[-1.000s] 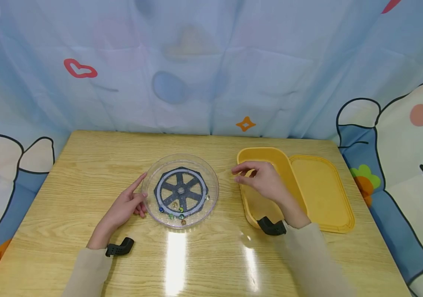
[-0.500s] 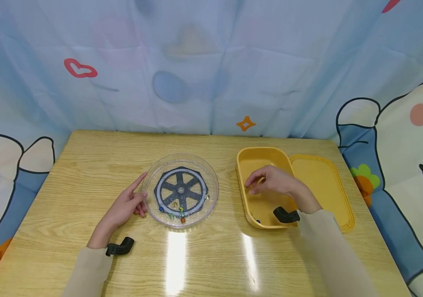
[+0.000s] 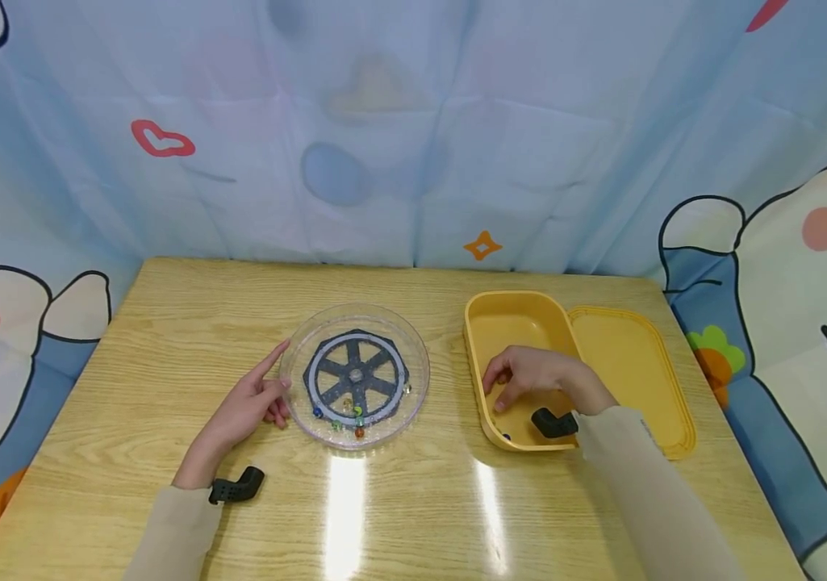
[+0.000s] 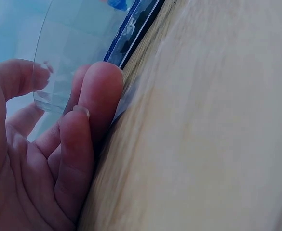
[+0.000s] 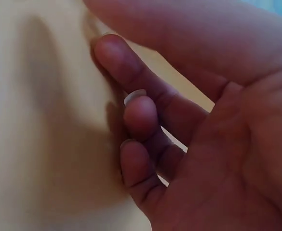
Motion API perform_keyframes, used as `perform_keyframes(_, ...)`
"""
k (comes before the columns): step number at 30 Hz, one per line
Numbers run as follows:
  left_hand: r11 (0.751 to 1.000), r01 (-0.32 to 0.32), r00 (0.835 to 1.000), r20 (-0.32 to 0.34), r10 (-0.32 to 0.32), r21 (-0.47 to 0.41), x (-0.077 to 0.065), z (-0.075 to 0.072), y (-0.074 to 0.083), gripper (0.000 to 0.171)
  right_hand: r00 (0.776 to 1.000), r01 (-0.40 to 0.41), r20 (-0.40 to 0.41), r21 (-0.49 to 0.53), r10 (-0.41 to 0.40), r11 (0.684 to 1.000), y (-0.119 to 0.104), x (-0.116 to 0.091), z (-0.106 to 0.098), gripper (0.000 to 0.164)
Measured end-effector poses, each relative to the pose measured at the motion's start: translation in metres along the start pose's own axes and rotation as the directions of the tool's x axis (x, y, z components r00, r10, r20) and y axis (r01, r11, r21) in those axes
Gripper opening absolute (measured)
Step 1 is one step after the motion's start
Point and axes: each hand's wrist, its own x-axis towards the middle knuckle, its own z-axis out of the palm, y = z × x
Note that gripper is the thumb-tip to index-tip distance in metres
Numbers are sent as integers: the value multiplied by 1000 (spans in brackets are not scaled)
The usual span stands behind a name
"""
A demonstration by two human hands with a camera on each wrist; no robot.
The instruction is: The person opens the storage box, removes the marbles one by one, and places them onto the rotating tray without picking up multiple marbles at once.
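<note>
At the rim of a clear round dish (image 3: 416, 403) my left hand (image 3: 242, 403) rests from the left. In the left wrist view the dish's clear wall (image 4: 78, 29) passes between the thumb and the curled fingers (image 4: 102, 91). Several small glass marbles (image 3: 360, 433) lie at the near part of the dish, around a dark wheel-shaped pattern (image 3: 356, 374). My right hand (image 3: 529, 375) is down in a yellow box (image 3: 482, 323), fingers bent loosely towards its left wall. Thumb and index look apart; nothing shows between them. One dark marble (image 3: 506, 436) lies in the box's near corner.
Against the box's right side lies its yellow lid (image 3: 624, 363), flat on the wooden table (image 3: 202, 323). A printed curtain (image 3: 384, 121) hangs behind the table's far edge and along both sides.
My right hand has moved from above the box's left edge to the right and then lower inside it. The dark marble has come into view there. My left hand stays at the dish.
</note>
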Motion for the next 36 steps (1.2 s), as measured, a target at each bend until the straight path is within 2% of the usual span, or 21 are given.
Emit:
perform_keyframes(10,1000,0,1000,2,0,-11,0,1,-2,63,994,-48,97,-16,49,999,-19,-4,5,15)
perform_keyframes(18,1000,2,1000,-1,-2,-5,0,0,1,63,999,-30,26,-225,36,974,-17,2,15,24)
perform_keyframes(27,1000,6,1000,1,-6,-15,0,1,1,64,999,43,34,-143,-38,989,-8,3,6,9)
perform_keyframes(36,1000,13,1000,1,-13,-6,1,0,0,63,1000,-2,-3,-158,2,987,-9,5,7,11)
